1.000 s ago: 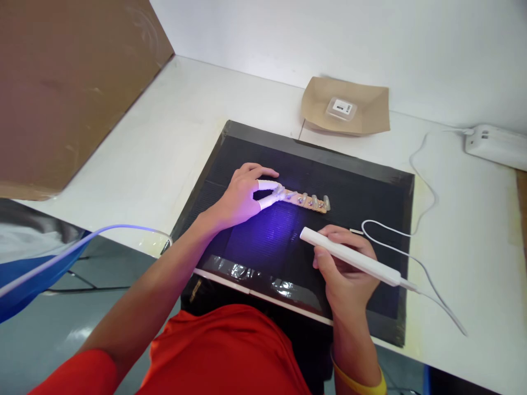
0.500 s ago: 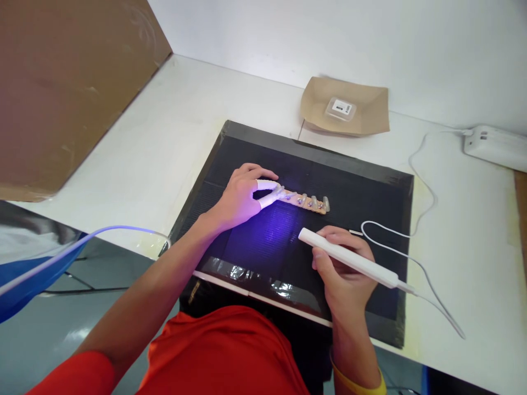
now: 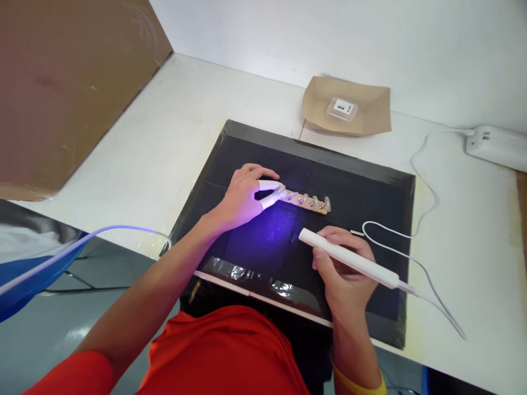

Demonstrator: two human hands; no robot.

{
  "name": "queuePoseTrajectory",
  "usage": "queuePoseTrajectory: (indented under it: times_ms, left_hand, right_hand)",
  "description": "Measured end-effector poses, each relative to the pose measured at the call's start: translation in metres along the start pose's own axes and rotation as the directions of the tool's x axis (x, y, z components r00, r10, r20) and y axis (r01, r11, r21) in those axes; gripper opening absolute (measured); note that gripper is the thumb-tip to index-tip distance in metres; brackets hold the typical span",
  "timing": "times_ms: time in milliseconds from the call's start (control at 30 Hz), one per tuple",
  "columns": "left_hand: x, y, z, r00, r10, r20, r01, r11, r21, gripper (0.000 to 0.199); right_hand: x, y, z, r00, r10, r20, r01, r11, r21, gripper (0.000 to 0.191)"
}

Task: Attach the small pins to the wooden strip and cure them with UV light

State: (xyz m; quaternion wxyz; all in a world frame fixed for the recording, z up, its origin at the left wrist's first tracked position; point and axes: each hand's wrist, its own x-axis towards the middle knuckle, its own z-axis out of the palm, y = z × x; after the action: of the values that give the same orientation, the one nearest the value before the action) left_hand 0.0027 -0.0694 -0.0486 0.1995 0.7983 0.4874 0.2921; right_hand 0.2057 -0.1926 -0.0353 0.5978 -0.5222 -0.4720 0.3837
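My left hand (image 3: 247,197), with white covers on thumb and index finger, pinches the left end of a narrow pinkish strip (image 3: 307,201). Several clear, nail-shaped pieces and small shiny bits sit along the strip, which lies over the black mat (image 3: 255,148). My right hand (image 3: 346,263) is closed around a white pen-like lamp (image 3: 349,259), its tip pointing up and left, below the strip and apart from it. Violet light falls on my left hand and on the mat between the hands. A white cable runs from the lamp's rear end.
Behind the mat a brown paper tray (image 3: 370,112) holds a small clear labelled box (image 3: 342,108). A white power strip (image 3: 494,144) is at the right, with a cable (image 3: 432,192). Cardboard (image 3: 74,93) stands at the left; another white cable (image 3: 102,231) crosses the lower left.
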Motion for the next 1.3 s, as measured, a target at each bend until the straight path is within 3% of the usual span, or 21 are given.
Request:
queuePoseTrajectory:
  times_ms: [400,1000,1300]
  left_hand:
    - [-0.0017,0.0017,0.0017,0.998,0.007,-0.059,-0.006,1.0,0.009,0.009]
    - [-0.0052,0.0002,0.0068,0.947,0.263,-0.186,-0.228,0.955,0.192,0.008]
    - [-0.0074,0.0049,0.0044,0.981,0.16,-0.11,-0.134,0.967,0.219,0.016]
  right_hand:
    - [-0.0002,0.0003,0.0011,1.0,-0.005,-0.014,0.005,1.0,0.015,0.019]
    - [0.0005,0.0008,0.0027,1.0,-0.013,-0.01,0.013,1.0,-0.007,0.018]
    - [0.001,-0.0002,0.003,1.0,-0.007,-0.014,0.007,1.0,0.005,0.018]
